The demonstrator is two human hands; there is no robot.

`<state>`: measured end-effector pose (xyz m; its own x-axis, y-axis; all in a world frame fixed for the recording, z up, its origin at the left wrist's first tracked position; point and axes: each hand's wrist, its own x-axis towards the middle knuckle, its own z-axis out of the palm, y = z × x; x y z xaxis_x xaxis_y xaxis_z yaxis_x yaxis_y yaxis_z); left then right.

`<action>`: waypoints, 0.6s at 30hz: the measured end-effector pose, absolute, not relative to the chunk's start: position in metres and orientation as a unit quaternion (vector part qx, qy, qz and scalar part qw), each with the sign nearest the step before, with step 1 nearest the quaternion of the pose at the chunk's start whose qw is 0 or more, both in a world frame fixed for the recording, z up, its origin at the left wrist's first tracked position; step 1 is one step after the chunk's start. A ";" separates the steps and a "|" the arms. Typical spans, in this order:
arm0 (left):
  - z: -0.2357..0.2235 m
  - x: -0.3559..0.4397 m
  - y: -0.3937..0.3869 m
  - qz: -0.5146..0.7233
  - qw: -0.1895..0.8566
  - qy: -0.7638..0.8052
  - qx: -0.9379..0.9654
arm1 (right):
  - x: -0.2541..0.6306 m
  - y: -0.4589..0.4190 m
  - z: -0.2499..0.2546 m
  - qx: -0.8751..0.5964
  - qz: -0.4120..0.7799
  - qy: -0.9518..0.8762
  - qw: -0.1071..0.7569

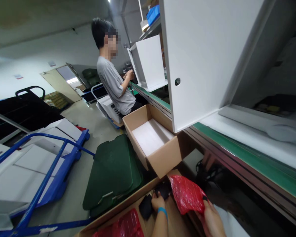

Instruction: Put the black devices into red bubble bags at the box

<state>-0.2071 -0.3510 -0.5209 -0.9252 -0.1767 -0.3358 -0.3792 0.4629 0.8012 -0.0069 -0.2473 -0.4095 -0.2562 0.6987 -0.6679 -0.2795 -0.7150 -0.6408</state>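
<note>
My left hand (158,201), with a blue band at the wrist, reaches down into an open cardboard box (122,210). Its fingers are curled against a black block-like piece (146,206), whose exact kind I cannot make out. Another dark piece (164,189) lies just beyond the fingertips. My right hand (210,212) grips the near end of a red plastic wrapped bundle (186,194), holding it over the right side of the box. What is inside the wrapping is hidden. A second red plastic bundle (123,225) sits in the box, left of my left hand.
A second open carton (162,161) holds white sheet material (151,133). A white metal cabinet (204,59) stands on the green conveyor line (227,144). Left are a green lidded bin (111,168) and a blue cart (46,179). A co-worker (115,82) is by the line.
</note>
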 end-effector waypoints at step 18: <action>-0.524 -0.201 -0.462 0.107 0.249 0.952 0.141 | -0.002 -0.247 -0.421 -0.506 0.790 -0.204 0.280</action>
